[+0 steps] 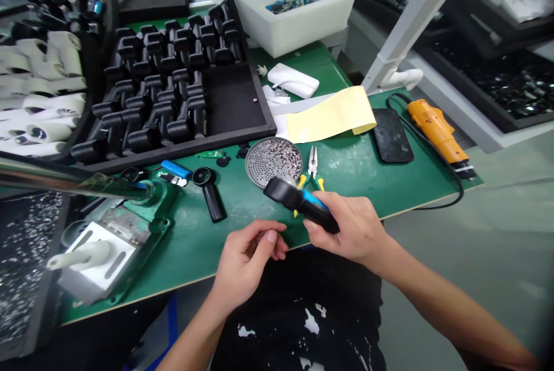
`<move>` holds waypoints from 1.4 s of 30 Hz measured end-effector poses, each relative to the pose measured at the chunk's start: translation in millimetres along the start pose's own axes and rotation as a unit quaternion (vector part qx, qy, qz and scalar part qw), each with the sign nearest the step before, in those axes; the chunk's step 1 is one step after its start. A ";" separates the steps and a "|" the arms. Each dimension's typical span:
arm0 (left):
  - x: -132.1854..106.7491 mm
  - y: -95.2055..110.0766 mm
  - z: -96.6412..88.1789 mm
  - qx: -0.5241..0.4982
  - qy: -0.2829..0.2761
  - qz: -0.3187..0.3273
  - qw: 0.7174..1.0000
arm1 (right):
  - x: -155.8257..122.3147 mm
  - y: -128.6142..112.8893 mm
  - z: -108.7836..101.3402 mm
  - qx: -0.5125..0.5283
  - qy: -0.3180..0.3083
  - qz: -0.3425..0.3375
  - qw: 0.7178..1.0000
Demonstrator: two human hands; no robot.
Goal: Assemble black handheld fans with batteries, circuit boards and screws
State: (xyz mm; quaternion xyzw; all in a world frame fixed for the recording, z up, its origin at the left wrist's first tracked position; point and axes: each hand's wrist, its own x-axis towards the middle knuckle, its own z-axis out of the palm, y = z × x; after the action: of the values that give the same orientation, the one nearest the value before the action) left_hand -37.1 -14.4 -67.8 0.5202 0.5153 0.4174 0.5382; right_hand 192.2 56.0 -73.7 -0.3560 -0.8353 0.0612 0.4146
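Observation:
My right hand (352,227) grips a black handheld fan (283,193) with its handle open, and a blue battery cell (315,200) shows along the handle. The fan's head points left, over the near edge of a round grey dish (259,169) of small screws. Just left of the fan, my left hand (244,264) is closed with curled fingers; whatever they hold, if anything, is hidden. Behind the held fan lie pliers (312,166) with yellow-green handles, partly covered by it. Another black fan (212,198) rests on the green table (194,250) to the left.
A black tray (234,100) of black fan housings fills the back left, beside white housings (43,82). A green press (151,209) stands at left. Rightward are yellow paper (331,114), a phone (393,135) and an orange electric screwdriver (437,128) with its cable. A white foam box (298,25) stands behind.

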 end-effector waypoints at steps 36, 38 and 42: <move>-0.7 -4.5 -3.4 0.042 -0.017 0.024 0.999 | 5.0 15.8 18.2 0.505 0.127 0.304 0.797; -1.4 -6.0 -3.6 0.042 -0.017 0.020 0.999 | 7.0 15.9 15.0 0.519 0.128 0.325 0.780; -2.7 -7.4 -3.5 0.039 -0.018 0.018 0.999 | 8.7 17.0 9.1 0.525 0.155 0.322 0.772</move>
State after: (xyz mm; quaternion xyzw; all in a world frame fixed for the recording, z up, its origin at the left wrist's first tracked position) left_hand -41.5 -17.4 -74.5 0.5579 0.5117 0.3971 0.5189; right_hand 191.2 76.0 -80.7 -0.3355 -0.4339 0.5641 0.6172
